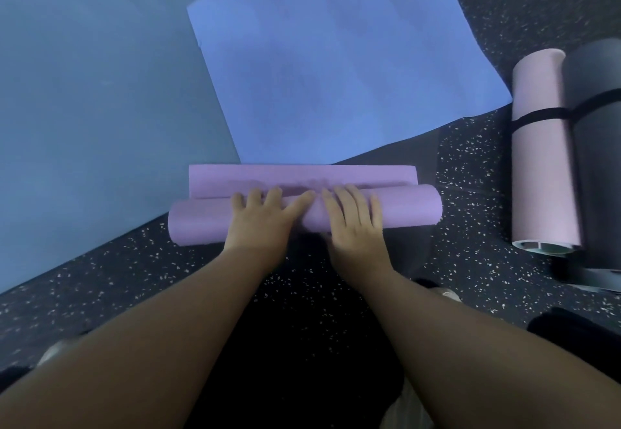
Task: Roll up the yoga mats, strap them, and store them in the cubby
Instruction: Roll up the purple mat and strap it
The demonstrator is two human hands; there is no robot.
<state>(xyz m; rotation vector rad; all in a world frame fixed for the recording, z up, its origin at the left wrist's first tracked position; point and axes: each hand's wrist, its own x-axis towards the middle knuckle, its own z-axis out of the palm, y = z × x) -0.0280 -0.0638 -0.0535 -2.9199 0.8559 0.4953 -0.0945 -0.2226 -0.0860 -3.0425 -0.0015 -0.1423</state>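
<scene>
At frame centre I press my flat left hand [265, 217] and right hand [353, 220], fingers straight, on the nearly rolled purple foam yoga mat [403, 210].

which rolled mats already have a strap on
The pink mat and the grey mat at right, each with a black band; the purple mat under the hands has none.
</scene>
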